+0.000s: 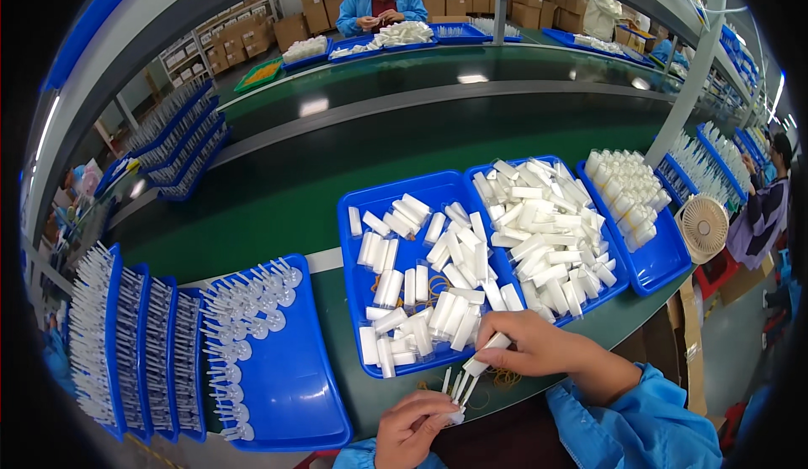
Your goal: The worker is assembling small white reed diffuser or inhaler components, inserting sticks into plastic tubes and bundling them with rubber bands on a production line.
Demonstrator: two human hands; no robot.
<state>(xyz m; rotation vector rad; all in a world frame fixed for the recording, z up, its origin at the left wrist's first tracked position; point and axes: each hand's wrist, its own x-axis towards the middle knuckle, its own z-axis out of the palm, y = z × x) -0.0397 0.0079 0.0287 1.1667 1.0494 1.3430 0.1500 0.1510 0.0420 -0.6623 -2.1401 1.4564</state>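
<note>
Near the front edge of the bench, my left hand (414, 429) is closed low around a small white part with several thin white rods (455, 385) standing up from it. Just above and to its right, my right hand (530, 344) pinches a white rectangular block (488, 354) between thumb and fingers. The block is tilted, its lower end meeting the top of one or more rods. My fingers hide most of the part's base. Beside my right hand is a blue tray (347, 242) of white blocks, some in clear wrap, with rubber bands among them.
To the right stand a blue tray of piled white pieces (547, 233) and another of upright white parts (627, 191). At left, a blue tray (295, 385) holds rodded discs beside tilted stacked trays (139, 351). A fan (704, 225) sits far right; a co-worker (383, 4) works across the green belt.
</note>
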